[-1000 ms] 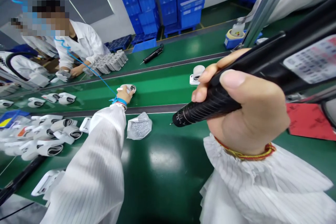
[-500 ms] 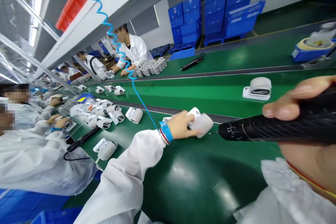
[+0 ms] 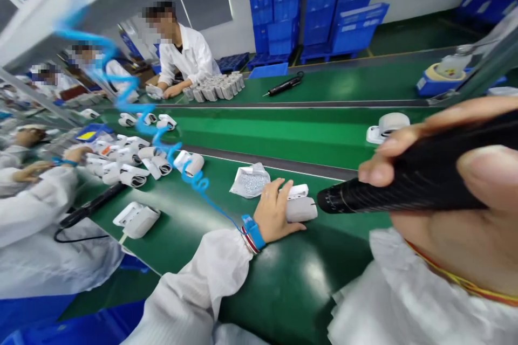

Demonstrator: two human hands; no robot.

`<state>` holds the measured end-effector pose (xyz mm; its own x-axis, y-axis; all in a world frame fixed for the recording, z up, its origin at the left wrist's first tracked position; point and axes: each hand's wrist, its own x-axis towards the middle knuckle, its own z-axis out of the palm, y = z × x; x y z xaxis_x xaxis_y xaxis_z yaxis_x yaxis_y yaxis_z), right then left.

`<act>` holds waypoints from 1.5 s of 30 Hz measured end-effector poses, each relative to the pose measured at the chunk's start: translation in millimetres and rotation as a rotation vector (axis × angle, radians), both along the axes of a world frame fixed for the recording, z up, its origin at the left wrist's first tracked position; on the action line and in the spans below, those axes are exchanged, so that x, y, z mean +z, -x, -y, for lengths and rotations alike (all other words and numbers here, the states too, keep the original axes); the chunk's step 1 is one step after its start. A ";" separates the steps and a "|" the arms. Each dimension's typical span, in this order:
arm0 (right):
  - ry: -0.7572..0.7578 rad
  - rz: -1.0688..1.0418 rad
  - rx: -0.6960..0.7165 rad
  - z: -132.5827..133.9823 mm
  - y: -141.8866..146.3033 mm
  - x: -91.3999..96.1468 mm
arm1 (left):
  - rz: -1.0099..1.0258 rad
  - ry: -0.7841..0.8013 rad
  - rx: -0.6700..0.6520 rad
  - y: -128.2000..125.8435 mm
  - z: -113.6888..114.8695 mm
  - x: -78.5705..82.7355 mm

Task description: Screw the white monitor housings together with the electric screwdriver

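My left hand (image 3: 275, 213) grips a white plastic housing (image 3: 301, 209) with a rounded body and a flat bracket, which rests on the green bench. Its thumb lies along the near side and its fingers reach the far side. In my right hand (image 3: 445, 240) is a black electric screwdriver (image 3: 364, 194), held roughly level and pointing left. The bit's tip is at the housing's right end; whether it touches a screw cannot be made out. Just behind my left hand sits an open white bag (image 3: 251, 180) of small silvery parts, too small to name.
Several similar housings (image 3: 121, 159) are heaped at the left, and one (image 3: 137, 220) lies nearer. A blue coiled cord (image 3: 133, 97) runs down to my left wrist strap. Beyond the bench a green conveyor (image 3: 259, 126) carries more housings. Co-workers sit left and across.
The housing went from raised and tilted in my left hand to lying on the bench. The screwdriver's tip has come to its right end. The white bag, largely hidden before, now shows.
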<state>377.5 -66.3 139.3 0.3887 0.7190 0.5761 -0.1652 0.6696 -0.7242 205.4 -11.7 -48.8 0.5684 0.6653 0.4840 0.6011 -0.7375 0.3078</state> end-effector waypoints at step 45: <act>0.121 0.151 0.058 -34.9 27.6 -45.7 | -0.118 0.135 -0.035 0.0 9.7 12.4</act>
<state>350.0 -31.5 93.6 0.2599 0.8052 0.5330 -0.0844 0.5688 -0.8182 205.4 -21.3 -36.4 0.6395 0.6990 0.3202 0.6139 -0.7149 0.3346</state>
